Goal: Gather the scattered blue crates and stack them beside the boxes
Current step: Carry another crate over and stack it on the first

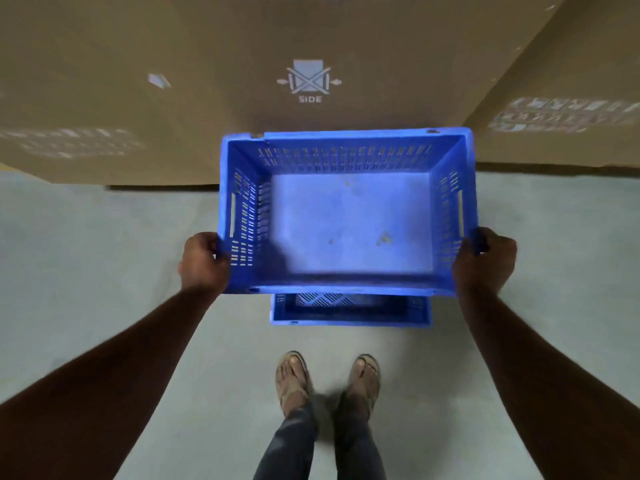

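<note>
We hold a blue slotted plastic crate [349,216] in the air in front of us, open side up, its bare floor marked with a few small brownish stains. Our left hand [204,263] grips the crate's left rim near the near corner, fingers curled round the edge, and our right hand [485,259] grips the right rim at the matching spot, so both hands are closed tight on the same crate. Directly beneath it, on the grey concrete floor [104,254], sits a second blue plastic crate [349,311]; only its near edge and a strip of its patterned bottom show below the held one, and we cannot tell whether the two touch. Beyond the crates, at the far side of the scene, stands a large brown cardboard box [207,81] printed with a white crossed-out clamp symbol and the word SIDE, and the far rim of the held crate overlaps it in our view. Another brown cardboard box [571,81] rises at the far right, bearing blurred white print. Near us, our two sandalled feet [327,379] stand together on the floor just short of the lower crate.
</note>
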`<state>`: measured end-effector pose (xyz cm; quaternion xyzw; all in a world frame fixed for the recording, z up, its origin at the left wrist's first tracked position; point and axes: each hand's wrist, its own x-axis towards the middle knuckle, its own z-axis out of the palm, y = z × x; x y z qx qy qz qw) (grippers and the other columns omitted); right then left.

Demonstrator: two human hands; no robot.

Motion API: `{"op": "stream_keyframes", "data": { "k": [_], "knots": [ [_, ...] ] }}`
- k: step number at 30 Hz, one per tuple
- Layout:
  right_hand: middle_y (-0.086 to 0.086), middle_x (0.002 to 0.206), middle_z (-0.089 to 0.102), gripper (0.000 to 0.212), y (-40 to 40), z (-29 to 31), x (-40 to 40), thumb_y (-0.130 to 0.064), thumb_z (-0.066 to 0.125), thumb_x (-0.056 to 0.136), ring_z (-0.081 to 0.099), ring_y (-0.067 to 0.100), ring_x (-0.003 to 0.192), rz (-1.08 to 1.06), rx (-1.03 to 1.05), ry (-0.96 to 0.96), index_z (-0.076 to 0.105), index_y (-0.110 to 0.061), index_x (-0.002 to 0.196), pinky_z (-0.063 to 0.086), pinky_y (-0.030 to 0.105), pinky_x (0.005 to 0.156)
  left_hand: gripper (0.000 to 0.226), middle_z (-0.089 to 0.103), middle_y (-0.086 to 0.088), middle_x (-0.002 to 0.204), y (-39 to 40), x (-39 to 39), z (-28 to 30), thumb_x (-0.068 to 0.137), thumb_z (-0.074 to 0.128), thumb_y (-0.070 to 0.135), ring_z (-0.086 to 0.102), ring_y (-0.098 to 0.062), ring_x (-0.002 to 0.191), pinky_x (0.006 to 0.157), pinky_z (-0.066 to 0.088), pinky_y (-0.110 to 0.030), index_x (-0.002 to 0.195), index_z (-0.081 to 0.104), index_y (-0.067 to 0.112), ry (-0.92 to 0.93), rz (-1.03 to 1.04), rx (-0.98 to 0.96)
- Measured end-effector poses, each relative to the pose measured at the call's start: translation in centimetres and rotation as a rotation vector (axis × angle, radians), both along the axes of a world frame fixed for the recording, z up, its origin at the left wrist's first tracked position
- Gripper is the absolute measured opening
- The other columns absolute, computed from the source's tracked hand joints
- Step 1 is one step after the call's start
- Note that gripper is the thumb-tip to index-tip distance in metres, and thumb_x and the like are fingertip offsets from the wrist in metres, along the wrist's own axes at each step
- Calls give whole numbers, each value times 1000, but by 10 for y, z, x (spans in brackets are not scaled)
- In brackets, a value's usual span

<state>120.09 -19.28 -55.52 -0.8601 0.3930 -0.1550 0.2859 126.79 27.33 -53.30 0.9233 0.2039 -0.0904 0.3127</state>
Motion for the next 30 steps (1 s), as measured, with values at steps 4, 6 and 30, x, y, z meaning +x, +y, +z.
{"op": "stream_keyframes", "data": {
  "k": [4,6,30],
  "knots": [
    [21,88,63,30,-11,-70,5,-21,59,80,60,39,85,-4,-9,45,74,-9,104,47,42,77,29,64,-4,114,-16,19,-59,84,64,15,63,-30,107,99,45,-48,113,63,20,-7,-66,79],
    [24,95,63,35,-14,-92,7,-21,59,81,60,41,91,-9,2,70,73,-7,110,47,42,82,31,63,-5,117,-22,24,-82,85,62,12,61,-30,111,99,38,-44,115,62,19,6,-84,111],
    [17,141,58,52,-21,-111,-55,-33,58,93,54,42,127,861,-414,226,58,-7,138,42,53,105,85,28,-5,164,-6,-25,-111,90,70,43,36,-25,145,111,39,-43,158,27,14,113,-529,165]
  ]
}}
